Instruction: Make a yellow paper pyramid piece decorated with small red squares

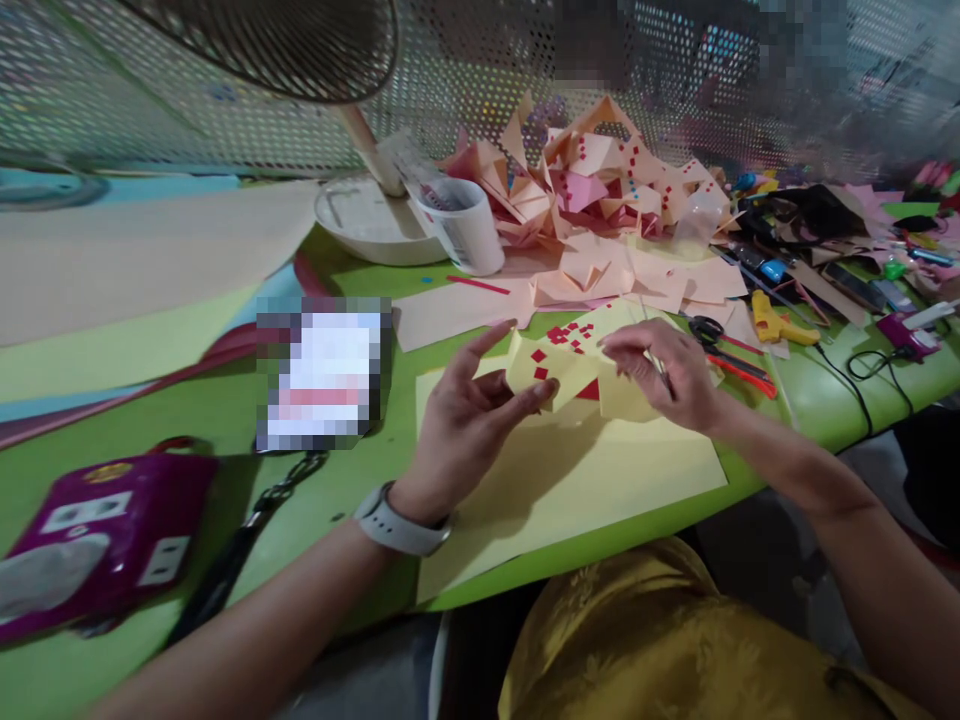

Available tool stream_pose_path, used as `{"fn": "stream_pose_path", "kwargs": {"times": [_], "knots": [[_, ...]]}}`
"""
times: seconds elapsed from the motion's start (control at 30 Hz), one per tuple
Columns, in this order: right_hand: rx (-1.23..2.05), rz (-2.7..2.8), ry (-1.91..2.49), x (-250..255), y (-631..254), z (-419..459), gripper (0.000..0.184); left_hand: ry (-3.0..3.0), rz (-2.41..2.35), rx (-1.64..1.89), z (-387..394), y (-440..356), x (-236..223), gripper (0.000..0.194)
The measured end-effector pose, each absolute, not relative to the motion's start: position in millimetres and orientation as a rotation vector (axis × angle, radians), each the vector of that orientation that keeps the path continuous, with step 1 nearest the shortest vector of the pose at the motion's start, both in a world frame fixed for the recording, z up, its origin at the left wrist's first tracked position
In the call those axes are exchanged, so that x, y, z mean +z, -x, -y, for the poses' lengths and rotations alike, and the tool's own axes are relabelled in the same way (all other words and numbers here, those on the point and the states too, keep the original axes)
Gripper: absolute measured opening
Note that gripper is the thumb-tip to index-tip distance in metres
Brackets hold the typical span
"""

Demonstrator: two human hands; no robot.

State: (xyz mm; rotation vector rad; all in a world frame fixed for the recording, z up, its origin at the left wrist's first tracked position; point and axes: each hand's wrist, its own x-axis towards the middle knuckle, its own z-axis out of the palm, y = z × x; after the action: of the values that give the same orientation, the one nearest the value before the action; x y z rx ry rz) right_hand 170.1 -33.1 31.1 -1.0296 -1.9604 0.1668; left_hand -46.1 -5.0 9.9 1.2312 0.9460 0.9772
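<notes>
Both my hands hold a folded yellow paper piece dotted with small red squares, lifted just above a large pale yellow sheet on the green table. My left hand, with a grey watch at the wrist, pinches the paper's left edge between thumb and fingers, the index finger raised. My right hand is closed on the paper's right side and also seems to hold a thin stick-like tool.
A pile of folded peach and pink paper shapes lies behind. A white cup, a fan's base, scissors, a yellow glue gun, a purple power strip and scattered tools surround the work area.
</notes>
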Motion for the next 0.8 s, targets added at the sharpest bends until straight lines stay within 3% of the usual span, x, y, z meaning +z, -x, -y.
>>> {"fn": "stream_pose_path", "kwargs": {"times": [0.13, 0.3, 0.47, 0.8], "knots": [[0.236, 2.147, 0.762, 31.8, -168.0, 40.0, 0.018, -1.185, -0.979, 1.066, -2.1, 47.2, 5.3, 0.087], [0.108, 2.192, 0.681, 33.6, -165.1, 45.8, 0.018, -1.073, -0.991, 1.181, -13.5, 52.1, 4.0, 0.072], [-0.096, 1.984, 0.906, 31.4, -169.8, 35.8, 0.025, -1.142, -0.977, 1.146, -11.8, 51.5, 7.0, 0.074], [0.357, 1.887, 1.211, 26.4, -175.0, 23.9, 0.013, -1.110, -0.906, 1.086, -5.3, 49.7, 4.2, 0.071]]}}
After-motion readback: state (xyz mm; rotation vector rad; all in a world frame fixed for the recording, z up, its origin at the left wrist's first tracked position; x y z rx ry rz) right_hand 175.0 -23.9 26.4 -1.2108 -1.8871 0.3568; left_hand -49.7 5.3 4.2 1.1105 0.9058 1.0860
